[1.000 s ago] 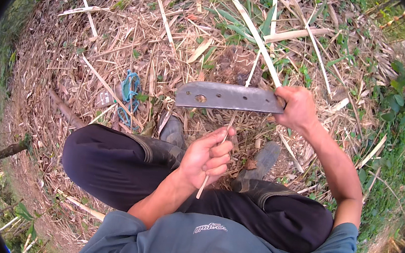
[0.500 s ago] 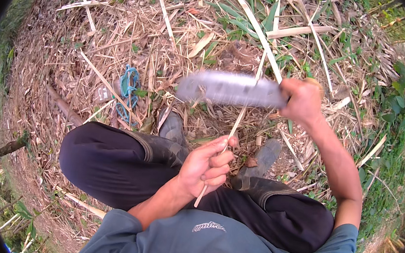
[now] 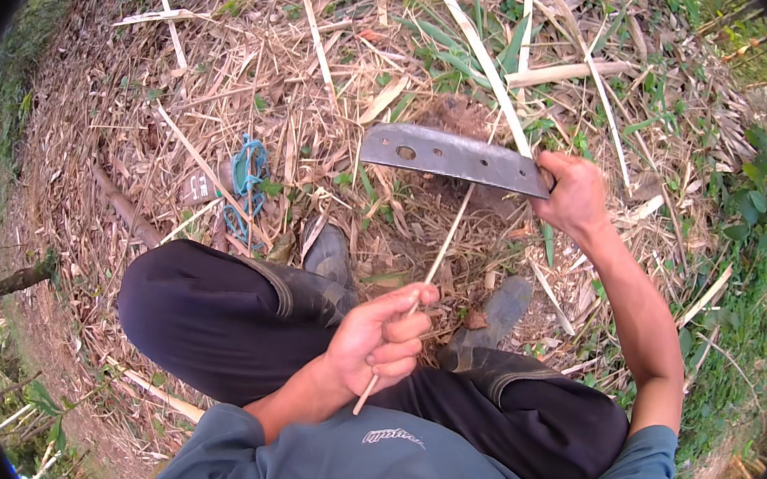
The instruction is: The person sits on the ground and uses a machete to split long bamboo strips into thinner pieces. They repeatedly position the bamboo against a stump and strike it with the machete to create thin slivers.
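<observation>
My left hand [image 3: 379, 340] is closed round a thin pale strip, likely split bamboo [image 3: 448, 243]. Its short end pokes out below the fist, and its long part runs up and away to the right, passing beneath the blade. In my right hand [image 3: 572, 196] is the handle of a machete [image 3: 457, 158], mostly covered by the fingers. The broad grey blade points left, has several holes along it, and lies across the strip. Whether blade and strip touch, I cannot tell.
Dry leaves and loose pale strips [image 3: 478, 48] litter the ground. A blue cord bundle [image 3: 246, 189] lies to the left, near a brown stick [image 3: 125, 206]. My boots [image 3: 329, 254] stand on both sides of the strip. Green plants [image 3: 752, 199] grow at the right.
The machete, blurred before, now shows sharply, its blade tilted down toward the handle and shifted slightly right. My left hand has moved a little toward my body with the strip.
</observation>
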{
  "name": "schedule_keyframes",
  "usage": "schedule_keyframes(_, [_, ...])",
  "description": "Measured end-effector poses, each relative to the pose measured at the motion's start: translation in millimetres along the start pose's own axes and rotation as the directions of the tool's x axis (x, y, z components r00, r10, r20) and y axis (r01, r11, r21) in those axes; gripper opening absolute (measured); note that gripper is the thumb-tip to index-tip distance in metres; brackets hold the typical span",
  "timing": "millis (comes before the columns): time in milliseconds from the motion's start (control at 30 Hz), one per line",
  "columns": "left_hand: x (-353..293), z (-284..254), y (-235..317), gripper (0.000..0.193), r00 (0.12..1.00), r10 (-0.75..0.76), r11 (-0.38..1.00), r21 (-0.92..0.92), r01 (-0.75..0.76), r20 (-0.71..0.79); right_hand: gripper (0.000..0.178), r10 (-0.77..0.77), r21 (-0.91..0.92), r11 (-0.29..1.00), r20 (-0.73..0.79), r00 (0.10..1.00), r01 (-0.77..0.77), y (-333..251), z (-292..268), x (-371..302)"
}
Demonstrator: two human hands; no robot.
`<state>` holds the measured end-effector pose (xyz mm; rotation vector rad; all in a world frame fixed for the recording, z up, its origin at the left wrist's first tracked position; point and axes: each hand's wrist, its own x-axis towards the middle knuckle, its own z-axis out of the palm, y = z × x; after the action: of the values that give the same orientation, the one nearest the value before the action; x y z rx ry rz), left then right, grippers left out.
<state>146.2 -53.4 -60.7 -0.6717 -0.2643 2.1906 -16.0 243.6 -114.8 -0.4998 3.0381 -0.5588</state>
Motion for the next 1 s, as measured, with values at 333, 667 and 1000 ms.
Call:
schedule_keyframes(333, [-11.3,13.4,6.1,0.021,0.952,0.241,0.840,0.533,-0.106,-0.190,0.013,0.420,0.197,0.885,0.050,0.906,-0.422,7.6,-6.4,-5.4])
schedule_keyframes(667, [2.8,-13.9,6.9,0.020,1.000,0.002,1.000,-0.028,-0.002,0.015,0.017,-0.255,0.050,0.966,-0.005,0.967,0.255,-51.3,-12.7,-20.6])
schedule_keyframes(1000, [7.6,-11.2,2.7,0.017,1.000,-0.003,1.000,-0.006,0.003,0.027,0.017,0.000,-0.006,1.000,0.066,0.998,0.001,-27.9,-13.8,-13.1])
